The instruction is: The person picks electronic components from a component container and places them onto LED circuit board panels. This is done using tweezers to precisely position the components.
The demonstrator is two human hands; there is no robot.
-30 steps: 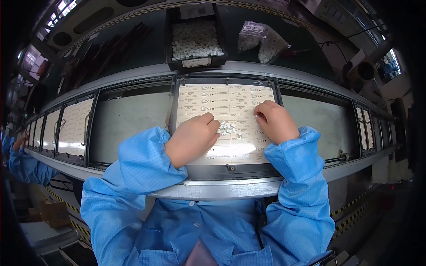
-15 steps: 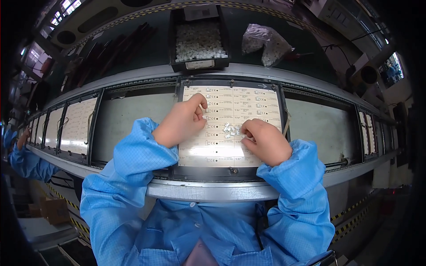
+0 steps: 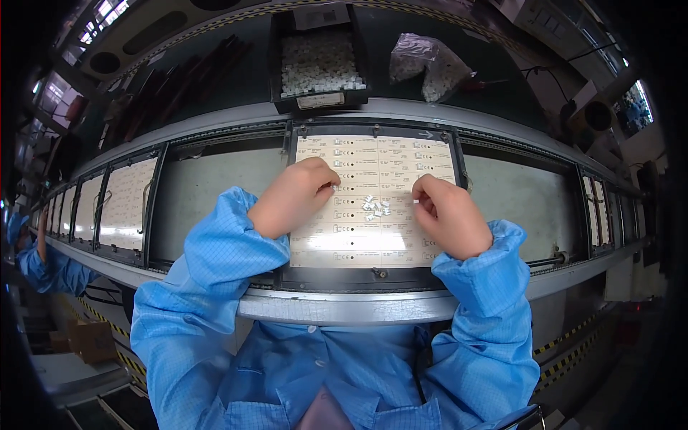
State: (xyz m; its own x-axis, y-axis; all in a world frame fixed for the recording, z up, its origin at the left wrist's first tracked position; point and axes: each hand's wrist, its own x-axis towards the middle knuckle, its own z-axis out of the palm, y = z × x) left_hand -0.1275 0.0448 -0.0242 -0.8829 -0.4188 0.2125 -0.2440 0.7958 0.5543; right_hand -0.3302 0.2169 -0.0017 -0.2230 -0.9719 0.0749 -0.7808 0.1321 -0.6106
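- Where the fingertips meet the panel, detail is hard to read: the left hand [image 3: 294, 197] rests on the left half of the white circuit panel [image 3: 376, 204], fingers curled together, tips pinching what looks like a tiny white part; too small to be sure.
- Right hand [image 3: 450, 215] lies on the panel's right half, fingers bent and pressed together; whether they grip anything, cannot tell.
- Small pile of loose white parts [image 3: 375, 206] sits on the panel between the two hands, touching neither.
- Panel sits in a dark carrier frame [image 3: 373, 278] on the conveyor line [image 3: 215, 188], against its near edge; blue sleeves hide the panel's lower corners.
- Past the far edge: a black bin of white parts [image 3: 315, 63] and a clear bag [image 3: 426, 64].
- More panels [image 3: 125, 204] stand toward the left end; another person's blue sleeve [image 3: 43, 269] is cut off there.
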